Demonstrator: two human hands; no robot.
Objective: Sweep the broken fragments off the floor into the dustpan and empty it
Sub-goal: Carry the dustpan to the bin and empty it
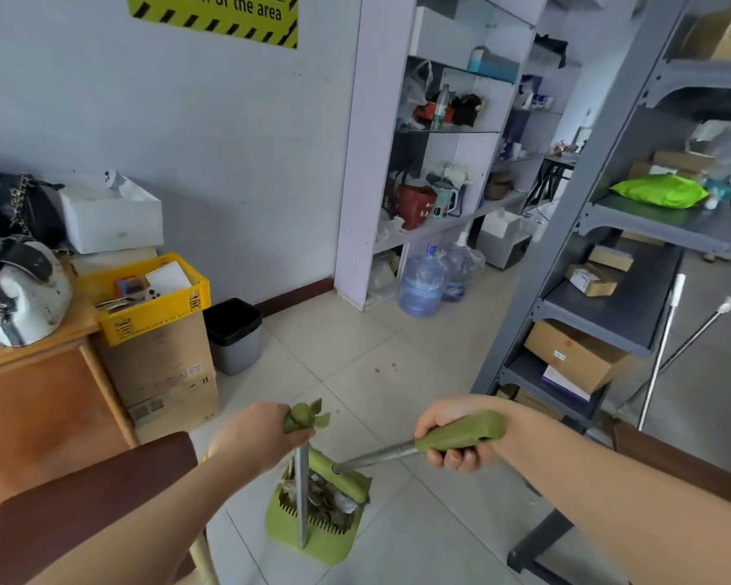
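Head cam: left hand (254, 441) is wrapped tight round the top of the dustpan (334, 548) pole, right hand (452, 443) fisted on the broom (477, 428) grip. Straight below the left grip, the dustpan sits on the floor (397, 394) with the fragments (323, 500) piled inside. The broom's head rests in the pan, down-left of the right grip.

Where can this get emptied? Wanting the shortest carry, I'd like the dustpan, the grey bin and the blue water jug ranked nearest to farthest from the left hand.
1. Dustpan, right below the left hand, which grips its handle.
2. Grey bin, ahead and a little left.
3. Blue water jug, farther ahead to the right, by the white shelves.
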